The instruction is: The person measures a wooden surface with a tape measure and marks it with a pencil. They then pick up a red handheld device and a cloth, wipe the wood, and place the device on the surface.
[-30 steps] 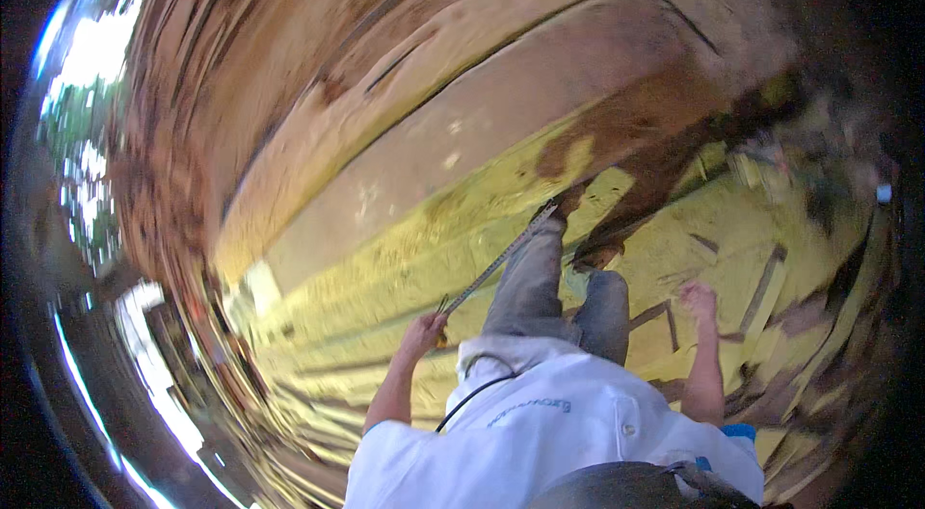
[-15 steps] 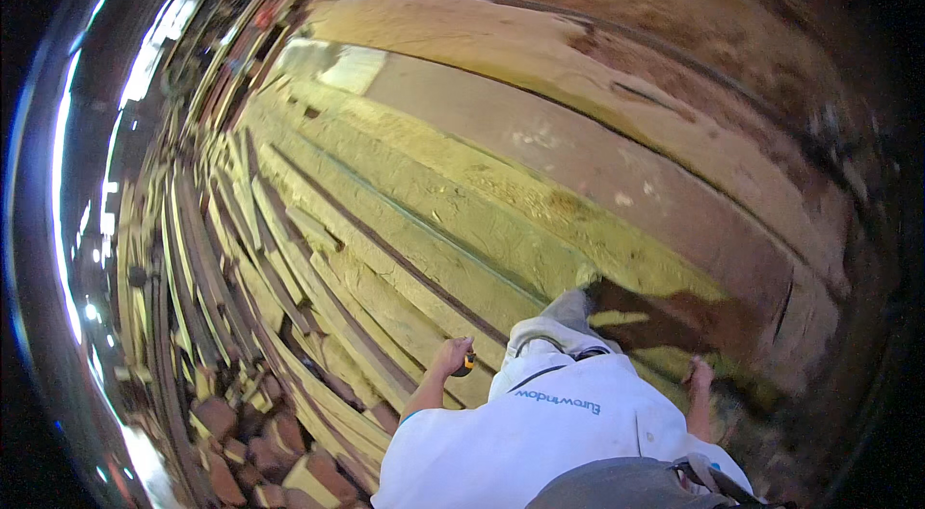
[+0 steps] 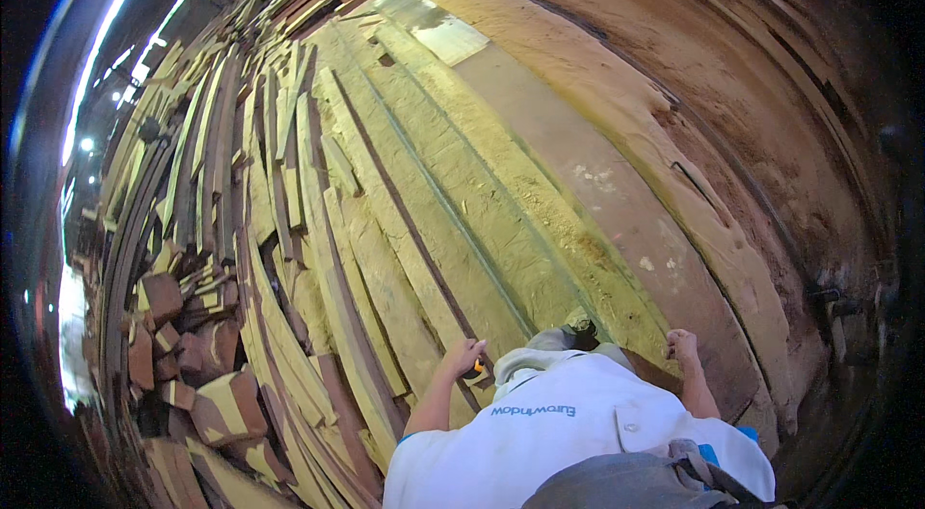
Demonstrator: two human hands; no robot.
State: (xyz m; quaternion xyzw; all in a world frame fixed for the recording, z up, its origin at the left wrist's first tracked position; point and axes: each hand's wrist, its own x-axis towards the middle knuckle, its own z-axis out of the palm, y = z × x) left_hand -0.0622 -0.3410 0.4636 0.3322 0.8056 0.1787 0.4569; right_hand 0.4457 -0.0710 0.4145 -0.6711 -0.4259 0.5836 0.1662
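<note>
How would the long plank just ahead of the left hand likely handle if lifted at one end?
The plank would probably stay fairly stiff, being solid-looking wood. Its length, running far beyond the left hand, suggests an awkward, heavy lift from one end. Its flat top makes rolling unlikely.

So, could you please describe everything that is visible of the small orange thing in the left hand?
The small orange thing shows as a bright patch with a darker part beside it, perhaps the plastic case of a tape measure. The left hand, curled, holds and largely hides it, so its full shape and tilt cannot be told. It shows at the hand's right side, near the white shirt.
</note>
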